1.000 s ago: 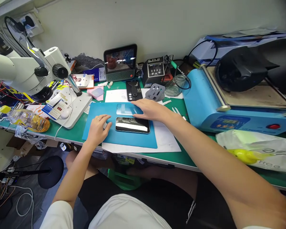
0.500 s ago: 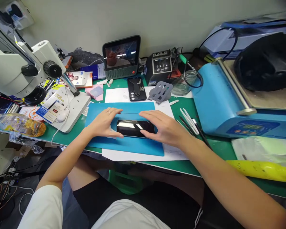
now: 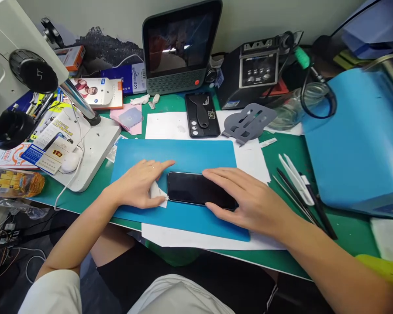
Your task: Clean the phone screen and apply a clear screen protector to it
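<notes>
A smartphone (image 3: pixel 190 188) with a dark screen lies face up on the blue mat (image 3: pixel 183 150). My right hand (image 3: pixel 240 196) spans its right end, with thumb at the near edge and fingers along the far edge. By the phone's left end is my left hand (image 3: pixel 140 185), its index finger and thumb stretched out. The other fingers curl over a white cloth or tissue (image 3: pixel 157 192), which pokes out toward the phone's corner. My right palm hides part of the phone.
Behind the mat lie a black phone case (image 3: pixel 203 115) and a grey metal stand (image 3: pixel 249 124). Tweezers and pen-like tools (image 3: pixel 296 183) lie to the right, near a blue machine (image 3: pixel 343 144). A microscope base (image 3: pixel 94 152) stands left; a display (image 3: pixel 180 43) is at the back.
The thin outline of a clear sheet between my hands over the phone no longer shows. My left index finger has come away from it; my right hand is lower at the phone. The view is closer.
</notes>
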Tool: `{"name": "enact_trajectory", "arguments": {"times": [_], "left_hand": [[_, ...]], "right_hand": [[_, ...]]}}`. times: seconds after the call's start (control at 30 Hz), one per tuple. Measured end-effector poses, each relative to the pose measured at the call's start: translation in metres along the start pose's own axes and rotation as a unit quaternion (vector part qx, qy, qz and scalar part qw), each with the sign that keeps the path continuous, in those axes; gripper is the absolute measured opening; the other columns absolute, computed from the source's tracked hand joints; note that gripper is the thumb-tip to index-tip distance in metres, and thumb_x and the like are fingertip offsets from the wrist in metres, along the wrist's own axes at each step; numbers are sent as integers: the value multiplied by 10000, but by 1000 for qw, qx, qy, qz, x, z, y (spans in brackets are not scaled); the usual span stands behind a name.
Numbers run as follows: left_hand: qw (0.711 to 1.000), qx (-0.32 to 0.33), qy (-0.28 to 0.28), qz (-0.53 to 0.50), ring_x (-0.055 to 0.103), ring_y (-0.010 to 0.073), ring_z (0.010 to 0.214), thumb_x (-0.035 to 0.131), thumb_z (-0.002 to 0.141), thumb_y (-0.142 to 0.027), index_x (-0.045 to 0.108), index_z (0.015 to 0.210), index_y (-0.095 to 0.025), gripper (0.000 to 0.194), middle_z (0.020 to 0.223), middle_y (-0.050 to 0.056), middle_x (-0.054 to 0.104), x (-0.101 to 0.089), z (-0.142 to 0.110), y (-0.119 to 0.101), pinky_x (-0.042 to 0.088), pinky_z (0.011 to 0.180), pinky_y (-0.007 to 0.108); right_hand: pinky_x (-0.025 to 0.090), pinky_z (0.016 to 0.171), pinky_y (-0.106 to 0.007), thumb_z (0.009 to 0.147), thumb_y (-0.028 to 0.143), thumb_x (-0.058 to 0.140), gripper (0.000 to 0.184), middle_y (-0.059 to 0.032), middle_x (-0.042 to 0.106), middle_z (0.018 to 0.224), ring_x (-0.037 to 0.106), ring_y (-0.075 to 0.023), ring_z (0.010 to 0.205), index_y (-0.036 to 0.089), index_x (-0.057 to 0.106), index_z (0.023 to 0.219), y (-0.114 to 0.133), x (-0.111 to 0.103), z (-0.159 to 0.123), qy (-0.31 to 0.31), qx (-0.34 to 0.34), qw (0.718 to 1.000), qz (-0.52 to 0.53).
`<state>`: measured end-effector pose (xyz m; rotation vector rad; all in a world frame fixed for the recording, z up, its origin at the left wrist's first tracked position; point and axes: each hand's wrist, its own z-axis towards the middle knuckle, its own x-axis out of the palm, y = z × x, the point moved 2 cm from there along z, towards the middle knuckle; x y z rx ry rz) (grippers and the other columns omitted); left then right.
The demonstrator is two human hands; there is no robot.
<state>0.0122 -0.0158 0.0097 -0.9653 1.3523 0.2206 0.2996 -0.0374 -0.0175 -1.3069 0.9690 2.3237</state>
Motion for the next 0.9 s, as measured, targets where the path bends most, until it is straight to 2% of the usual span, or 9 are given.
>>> {"name": "enact_trajectory", "arguments": {"times": [0.1,0.23,0.37,0.47,0.53,0.6,0.73,0.83,0.9], "left_hand": [[1000,-10,4,4,661,293,902,623,916,-545,330,1626,-162,858,924,49,693,-1,-1,0,469,937,431],[998,-28,-3,52,625,247,733,553,942,-744,523,1504,-196,786,717,5,658,2,1,3,471,846,379],[997,-27,-5,79,589,212,644,514,950,-795,670,1278,-243,661,648,-6,632,2,-1,8,434,708,320],[998,-10,14,54,562,186,591,544,995,-674,728,939,-246,469,607,-4,618,-3,-4,9,396,654,312],[999,10,36,11,529,160,545,548,1017,-493,679,739,-237,400,574,-9,612,-7,-5,8,397,659,321],[999,11,39,-17,468,138,495,541,949,-331,588,622,-224,347,527,-23,568,-10,-6,8,408,682,336],[1000,-8,5,2,498,164,578,527,744,-271,557,699,-224,72,628,-13,598,-15,-5,7,406,733,387],[999,-11,-27,27,591,228,767,524,772,-330,628,912,-213,210,849,44,676,-14,-2,4,406,766,415],[998,-9,-49,43,616,272,908,512,859,-405,639,1104,-184,354,1003,93,684,-12,0,0,415,784,425]], "right_hand": [[618,964,-610,971,374,637,853,-111,707,1374,704,-386,1202,399,187,1695,1,-2,-2,10,2,1000,-6],[621,938,-625,979,407,620,839,-116,711,1362,706,-398,1187,400,188,1698,1,-4,-4,12,8,1000,-3],[618,951,-629,975,423,626,849,-89,713,1365,710,-393,1184,430,177,1694,0,-5,-5,13,17,1000,-4],[618,958,-632,976,420,622,858,-78,713,1366,712,-388,1186,444,153,1695,0,-6,-5,14,17,1000,-4],[617,964,-633,980,419,617,859,-66,710,1377,710,-387,1193,455,140,1694,0,-6,-5,18,18,1000,-3],[618,964,-628,986,417,613,858,-63,708,1380,711,-384,1191,457,130,1694,1,-6,-4,22,15,1000,-4],[628,939,-616,996,414,608,843,-111,709,1353,709,-383,1178,407,152,1704,3,-5,-4,16,-4,1000,-12],[630,927,-617,999,415,606,839,-134,706,1343,705,-387,1173,382,159,1708,3,-5,-3,14,-14,1000,-17],[628,925,-622,1000,412,605,845,-143,703,1344,703,-390,1169,370,151,1711,2,-4,-3,14,-18,1000,-20]]}}
